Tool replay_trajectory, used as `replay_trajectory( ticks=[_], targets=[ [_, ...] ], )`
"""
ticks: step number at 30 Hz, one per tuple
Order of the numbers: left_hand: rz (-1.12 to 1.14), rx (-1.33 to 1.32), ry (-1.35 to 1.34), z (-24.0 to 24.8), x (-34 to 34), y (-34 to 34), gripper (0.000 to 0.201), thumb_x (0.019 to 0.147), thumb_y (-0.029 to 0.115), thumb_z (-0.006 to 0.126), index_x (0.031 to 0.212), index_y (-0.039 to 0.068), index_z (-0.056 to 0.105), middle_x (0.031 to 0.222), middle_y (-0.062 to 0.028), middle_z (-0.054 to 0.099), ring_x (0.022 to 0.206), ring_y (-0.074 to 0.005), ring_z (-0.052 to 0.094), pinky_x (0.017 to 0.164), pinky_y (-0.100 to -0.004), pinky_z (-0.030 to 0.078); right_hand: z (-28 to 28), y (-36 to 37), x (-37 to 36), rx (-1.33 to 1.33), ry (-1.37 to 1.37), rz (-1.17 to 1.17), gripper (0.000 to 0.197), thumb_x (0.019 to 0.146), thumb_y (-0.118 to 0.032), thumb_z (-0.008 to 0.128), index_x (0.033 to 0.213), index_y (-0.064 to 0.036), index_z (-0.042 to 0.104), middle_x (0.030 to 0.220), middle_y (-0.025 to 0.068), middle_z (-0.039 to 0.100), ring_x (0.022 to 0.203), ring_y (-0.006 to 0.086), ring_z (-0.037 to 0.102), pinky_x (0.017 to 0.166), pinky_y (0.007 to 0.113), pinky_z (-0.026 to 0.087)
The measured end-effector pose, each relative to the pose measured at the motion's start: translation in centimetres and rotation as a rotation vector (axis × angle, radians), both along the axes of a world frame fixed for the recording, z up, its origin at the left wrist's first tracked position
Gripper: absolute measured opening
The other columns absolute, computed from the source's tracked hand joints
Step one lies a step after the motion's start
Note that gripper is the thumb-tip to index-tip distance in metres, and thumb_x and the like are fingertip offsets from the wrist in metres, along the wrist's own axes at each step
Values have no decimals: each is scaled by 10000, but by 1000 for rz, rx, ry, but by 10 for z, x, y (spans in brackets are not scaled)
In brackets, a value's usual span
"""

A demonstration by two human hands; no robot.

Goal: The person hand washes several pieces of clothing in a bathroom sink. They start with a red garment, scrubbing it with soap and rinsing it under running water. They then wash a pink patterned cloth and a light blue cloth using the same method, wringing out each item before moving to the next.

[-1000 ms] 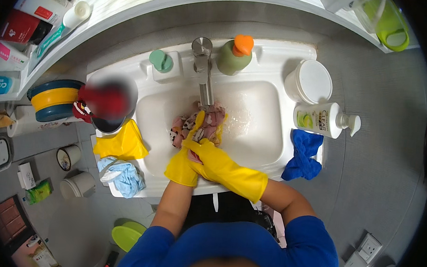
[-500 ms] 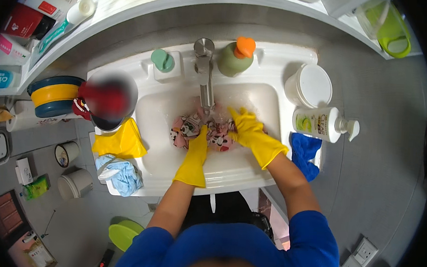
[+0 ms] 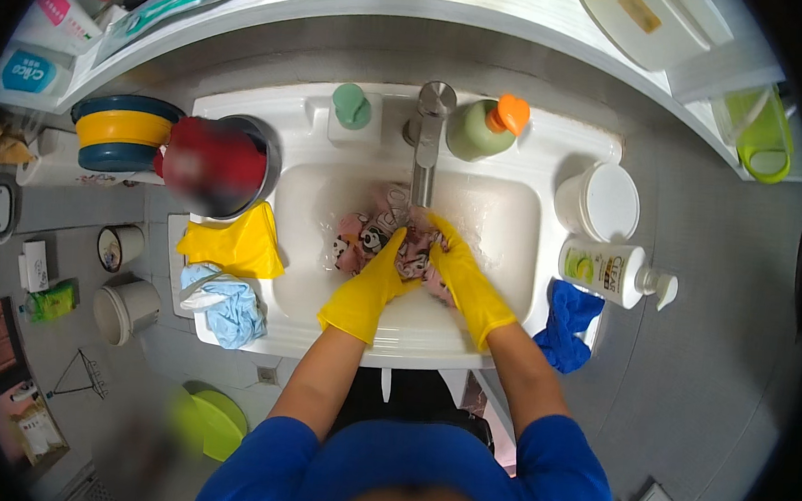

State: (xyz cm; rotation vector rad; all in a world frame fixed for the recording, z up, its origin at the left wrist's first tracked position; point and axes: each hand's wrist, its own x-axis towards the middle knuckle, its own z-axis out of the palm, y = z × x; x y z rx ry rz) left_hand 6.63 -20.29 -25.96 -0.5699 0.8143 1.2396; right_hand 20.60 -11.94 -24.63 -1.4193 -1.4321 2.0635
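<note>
Both my hands wear yellow rubber gloves and work in a white sink. A wet pink cloth with black-and-white cartoon figures lies bunched beneath the metal faucet, in some water. My left hand grips the cloth from its near left side, thumb and fingers round a fold. On the right side my right hand is closed on the same cloth, its fingertips close under the spout. Parts of the fingers are hidden by the folds and the gloves.
A green bottle with an orange pump and a green-topped dispenser flank the faucet. On the right rim are a white tub, a white pump bottle and a blue cloth. A yellow cloth and a light-blue cloth lie left.
My right hand has moved from spread over the cloth to closed round it, nearer the left hand. My left hand has turned inward on the cloth. The whole view has shifted slightly.
</note>
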Motion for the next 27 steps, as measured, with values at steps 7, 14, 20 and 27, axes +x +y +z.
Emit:
replay_trajectory(
  ticks=[7,14,20,27],
  targets=[
    [-215,89,273,-19,-11,-2,394,934,313,639,1269,112,586,1202,-104,650,1072,-246,621,899,-364,526,139,-65,-50,693,-289,644,419,926,-267,597,1296,-72,587,1219,191,619,1043,410,608,889,461,490],
    [-552,166,1050,-27,-11,-10,473,924,278,621,1334,65,519,1236,-127,624,1110,-245,595,954,-348,484,94,-40,-60,505,-313,187,339,943,-308,556,1139,-47,645,1175,206,631,1067,409,591,901,461,484],
    [-310,189,1610,44,-43,-14,541,910,303,629,1346,11,499,1295,-142,580,1168,-242,548,1024,-339,435,117,17,24,692,-259,575,212,905,-196,654,1035,-30,671,1054,205,671,919,414,623,824,418,518],
    [-205,436,139,90,-54,-10,424,962,317,606,1312,82,556,963,-83,669,806,-158,618,733,-276,502,127,-2,22,510,-100,466,392,864,-114,690,1241,-46,603,1248,205,604,1095,361,598,921,389,496]
  ],
)
